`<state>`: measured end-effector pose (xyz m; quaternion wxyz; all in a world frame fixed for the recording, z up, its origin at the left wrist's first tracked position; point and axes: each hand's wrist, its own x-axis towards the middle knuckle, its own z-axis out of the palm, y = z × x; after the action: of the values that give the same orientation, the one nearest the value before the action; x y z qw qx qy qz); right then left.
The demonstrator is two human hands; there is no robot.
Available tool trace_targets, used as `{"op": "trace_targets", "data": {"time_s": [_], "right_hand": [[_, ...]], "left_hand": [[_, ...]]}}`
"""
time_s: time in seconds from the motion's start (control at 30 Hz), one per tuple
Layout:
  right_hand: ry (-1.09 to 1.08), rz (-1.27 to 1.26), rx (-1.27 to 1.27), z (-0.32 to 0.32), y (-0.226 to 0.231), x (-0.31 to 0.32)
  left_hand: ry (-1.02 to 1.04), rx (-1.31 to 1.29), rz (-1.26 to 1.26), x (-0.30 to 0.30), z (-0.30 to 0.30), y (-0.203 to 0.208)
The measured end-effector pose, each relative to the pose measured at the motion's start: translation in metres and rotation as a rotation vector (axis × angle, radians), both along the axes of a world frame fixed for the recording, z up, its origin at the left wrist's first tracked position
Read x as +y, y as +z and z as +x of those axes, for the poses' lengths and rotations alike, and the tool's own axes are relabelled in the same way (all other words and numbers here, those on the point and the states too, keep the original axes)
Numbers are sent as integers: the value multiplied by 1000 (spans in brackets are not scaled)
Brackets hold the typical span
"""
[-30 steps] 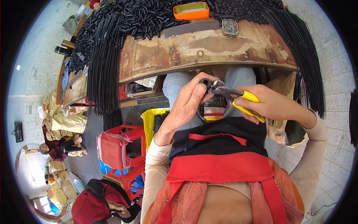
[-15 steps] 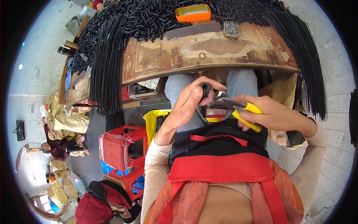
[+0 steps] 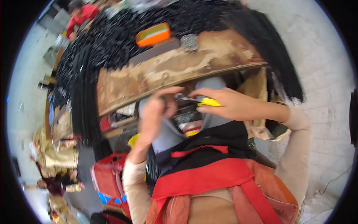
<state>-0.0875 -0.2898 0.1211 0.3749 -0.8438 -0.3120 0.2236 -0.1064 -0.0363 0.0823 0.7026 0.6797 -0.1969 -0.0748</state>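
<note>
Over my lap, just below the table's near edge, my right hand [image 3: 227,103] grips pliers with yellow handles [image 3: 210,102]. Their metal head points left, close to the fingers of my left hand [image 3: 153,114]. That hand is curled and smeared by motion. Between its thumb and fingers shows the dark end of a short black tube [image 3: 163,99]; the rest is hidden in the palm. Blur hides whether the plier jaws touch the tube.
Black tube pieces [image 3: 108,48] heap on the wooden table [image 3: 179,69]. An orange tin [image 3: 153,34], a grey strip [image 3: 154,51] and a small container [image 3: 189,43] lie there. Long black strands [image 3: 84,100] hang over both sides. Another person [image 3: 84,16] sits at far left; a red stool [image 3: 109,175] stands left.
My view has swung, so the table sits lower and further left. The pliers' handles, spread apart before, now look squeezed together, and the pliers lie more level.
</note>
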Motion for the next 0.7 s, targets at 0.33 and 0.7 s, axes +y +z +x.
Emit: {"op": "trace_targets", "data": {"time_s": [0.33, 0.7], "right_hand": [[-592, -390, -713, 105, -93, -76], [-862, -869, -1192, 171, -125, -212]], "left_hand": [[583, -118, -373, 195, 22, 192], [839, -332, 909, 172, -64, -177]]}}
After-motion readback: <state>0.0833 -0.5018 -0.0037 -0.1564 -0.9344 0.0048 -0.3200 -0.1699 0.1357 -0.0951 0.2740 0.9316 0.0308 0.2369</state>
